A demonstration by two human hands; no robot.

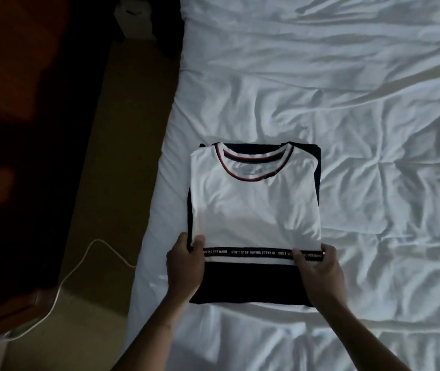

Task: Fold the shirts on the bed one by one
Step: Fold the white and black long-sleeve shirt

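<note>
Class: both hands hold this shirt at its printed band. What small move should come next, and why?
Probably fold the shirt crosswise, carrying the dark lower panel up toward the collar. Its sides already look tucked in, it lies flat on the bed, and the left hand and right hand each pinch an edge at the printed band, a likely fold line.

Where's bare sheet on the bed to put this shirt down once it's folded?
Bare bed sheet lies right of the shirt and beyond its collar, up to the frame's edges. It is tight on the left: only a narrow strip separates the shirt from the bed's edge, and the left hand and right hand grip its sides.
</note>
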